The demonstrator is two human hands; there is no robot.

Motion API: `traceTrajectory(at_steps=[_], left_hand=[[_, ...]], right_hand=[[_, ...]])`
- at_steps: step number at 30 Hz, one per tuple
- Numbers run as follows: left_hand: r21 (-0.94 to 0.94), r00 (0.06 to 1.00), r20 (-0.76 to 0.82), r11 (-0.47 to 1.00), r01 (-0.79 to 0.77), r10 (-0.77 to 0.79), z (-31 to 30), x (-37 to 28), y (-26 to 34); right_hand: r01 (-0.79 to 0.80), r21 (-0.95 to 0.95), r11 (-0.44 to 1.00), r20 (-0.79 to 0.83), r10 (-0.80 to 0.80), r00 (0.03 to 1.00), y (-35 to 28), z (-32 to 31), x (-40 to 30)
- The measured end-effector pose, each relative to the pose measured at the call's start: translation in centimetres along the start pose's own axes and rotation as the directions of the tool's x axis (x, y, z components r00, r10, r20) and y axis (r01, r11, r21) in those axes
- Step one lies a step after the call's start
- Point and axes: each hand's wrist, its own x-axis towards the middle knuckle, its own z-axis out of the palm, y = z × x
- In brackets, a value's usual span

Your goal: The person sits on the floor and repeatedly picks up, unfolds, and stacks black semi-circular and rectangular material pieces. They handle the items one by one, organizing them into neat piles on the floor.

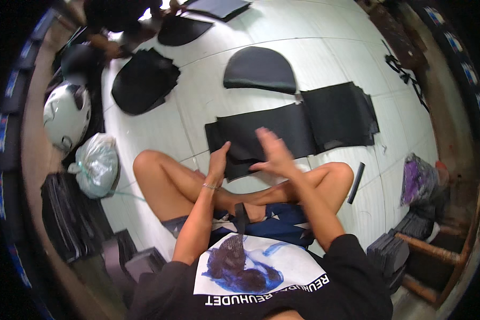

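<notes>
Dark rectangular sheets lie in a pile on the tiled floor before my crossed legs. At the pile's left edge is my left hand, thumb raised and seemingly gripping a sheet's edge. My right hand, blurred, hovers over the front of the sheets with fingers spread and nothing visible in it. Touching the pile on the right is another stack of dark sheets. Beyond them lies a dark half-round piece. More dark rounded pieces are heaped to the upper left.
A white helmet and a tied plastic bag stand at left, above stacked dark material. A narrow black strip lies beside my right knee. Wooden framing is at lower right. Another person's hand is at upper left.
</notes>
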Motion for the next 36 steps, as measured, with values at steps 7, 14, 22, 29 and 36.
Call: traceTrajectory(at_steps=[7,14,22,29,36], left_hand=[[0.631,0.959,-0.074,0.758,-0.166,0.272,-1.5,-0.5,1.1],[0.692,0.836,-0.282,0.703,-0.163,0.47,0.9,-1.3,0.6],[0.505,0.95,-0.25,0.862,-0.038,0.187,-2.8,1.7,-1.4],[0.212,0.991,-0.131,0.976,0.052,-0.025,-1.4,-0.4,0.2],[0.036,0.998,-0.041,0.999,-0.035,0.037,6.8,-2.0,4.5]], right_hand=[[-0.454,0.179,0.873,-0.505,0.478,0.719,6.2,-8.1,2.2],[-0.469,0.128,0.874,-0.901,0.3,0.314,17.2,-30.6,-4.1],[-0.271,-0.148,0.951,-0.643,0.115,0.757,18.3,-18.5,-3.5],[-0.549,-0.347,0.76,0.107,0.614,0.782,19.4,-9.7,-6.5],[0.056,0.211,0.976,0.018,-0.061,0.998,2.6,-4.3,-1.6]])
